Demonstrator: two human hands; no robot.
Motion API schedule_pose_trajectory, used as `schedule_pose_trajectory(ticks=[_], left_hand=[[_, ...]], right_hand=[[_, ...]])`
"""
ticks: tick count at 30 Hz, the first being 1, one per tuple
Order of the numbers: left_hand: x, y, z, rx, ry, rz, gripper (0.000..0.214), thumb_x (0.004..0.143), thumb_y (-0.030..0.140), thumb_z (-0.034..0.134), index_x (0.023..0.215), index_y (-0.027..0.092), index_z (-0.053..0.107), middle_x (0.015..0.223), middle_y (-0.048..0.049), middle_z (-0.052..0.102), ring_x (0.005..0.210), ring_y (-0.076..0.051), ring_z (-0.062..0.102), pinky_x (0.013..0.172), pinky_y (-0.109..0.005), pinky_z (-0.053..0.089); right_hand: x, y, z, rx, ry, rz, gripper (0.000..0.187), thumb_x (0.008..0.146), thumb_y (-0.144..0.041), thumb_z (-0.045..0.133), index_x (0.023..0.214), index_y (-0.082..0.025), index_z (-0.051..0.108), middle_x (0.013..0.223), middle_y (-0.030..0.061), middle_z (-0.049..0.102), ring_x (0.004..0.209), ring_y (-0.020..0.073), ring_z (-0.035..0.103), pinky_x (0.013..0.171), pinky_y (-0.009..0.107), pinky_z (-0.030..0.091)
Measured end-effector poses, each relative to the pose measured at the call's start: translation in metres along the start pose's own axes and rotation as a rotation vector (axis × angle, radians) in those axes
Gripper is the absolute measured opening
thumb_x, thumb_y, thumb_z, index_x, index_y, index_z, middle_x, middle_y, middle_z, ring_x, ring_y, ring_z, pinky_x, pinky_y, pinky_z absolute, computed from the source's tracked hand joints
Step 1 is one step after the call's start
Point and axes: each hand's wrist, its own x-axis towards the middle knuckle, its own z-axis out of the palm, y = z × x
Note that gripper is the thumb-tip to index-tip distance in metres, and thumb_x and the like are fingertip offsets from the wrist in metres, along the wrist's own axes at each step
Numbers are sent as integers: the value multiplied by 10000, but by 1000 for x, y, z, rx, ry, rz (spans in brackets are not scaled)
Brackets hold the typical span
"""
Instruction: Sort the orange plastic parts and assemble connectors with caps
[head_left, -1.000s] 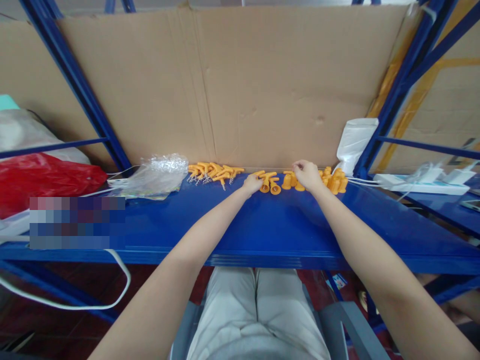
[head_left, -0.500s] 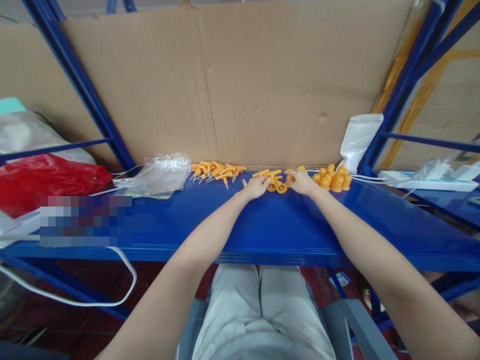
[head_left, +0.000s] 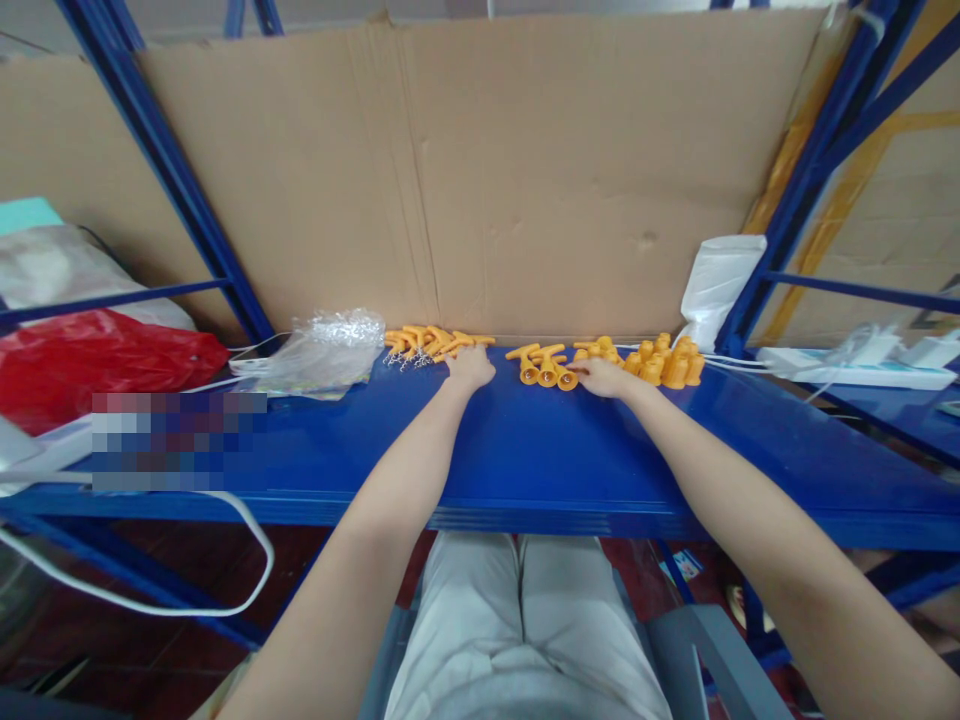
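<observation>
Yellow T-handled corkscrews with metal spirals (head_left: 420,342) lie in a pile at the back of the blue shelf. My left hand (head_left: 471,368) reaches over the right end of this pile; its fingertips are hidden against the handles. Right of it, three yellow corkscrews with bell-shaped bodies (head_left: 547,376) lie side by side, their round openings facing me. My right hand (head_left: 600,379) is beside the rightmost one, fingers stretched out and a fingertip at its bell. Behind and right of that hand are more yellow pieces (head_left: 596,348) and a group of upright yellow bell-shaped bodies (head_left: 664,362).
Clear plastic bags (head_left: 319,355) lie left of the pile. A red bag (head_left: 105,352) and a white cable (head_left: 251,520) are at the left. A cardboard panel (head_left: 525,180) closes the back. Blue posts and a white power strip (head_left: 855,367) stand right.
My left hand has moved left from the bell-shaped corkscrews to the spiral pile. A third corkscrew now lies exposed beside the other two, and my right hand has dropped slightly beside it.
</observation>
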Motion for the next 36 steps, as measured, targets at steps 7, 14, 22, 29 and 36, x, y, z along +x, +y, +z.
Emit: schedule_pose_trajectory(ticks=[7,14,22,29,36], left_hand=[[-1,0,-4,44,-26,-47,489,844,158,514,1316,108,633,1387,-219,604,1365,-355,497,1199,-569,221],[-1,-11,-3,86,-51,-93,542,836,153,490,1364,128,609,1440,-230,553,1397,-377,456,1193,-639,188],[1,-17,4,185,-83,-60,604,881,214,435,1480,177,502,1619,-180,326,1520,-388,210,1171,-717,121],[2,-14,7,161,-91,108,484,942,269,398,1369,274,627,1623,-99,349,1521,-367,214,1189,-688,87],[4,-5,14,62,-113,252,476,926,208,428,1349,278,635,1420,-97,610,1398,-311,466,1206,-633,80]], right_hand=[[-5,-10,-8,6,-83,37,432,904,-129,466,1247,-184,722,1195,98,739,1078,226,695,990,323,503],[-8,-15,-11,1,-56,53,443,881,-111,469,1186,-259,756,1231,47,728,1134,233,677,988,334,513],[-7,-13,-11,13,-44,68,458,882,-100,463,1226,-229,738,1247,80,716,1142,255,676,1003,385,513],[-8,-15,-15,-9,-45,70,443,892,-86,476,1208,-237,747,1231,72,725,1171,237,664,1032,355,498],[-8,-16,-16,-27,-57,80,460,881,-81,467,1233,-209,735,1226,84,727,1135,234,676,1015,347,505]])
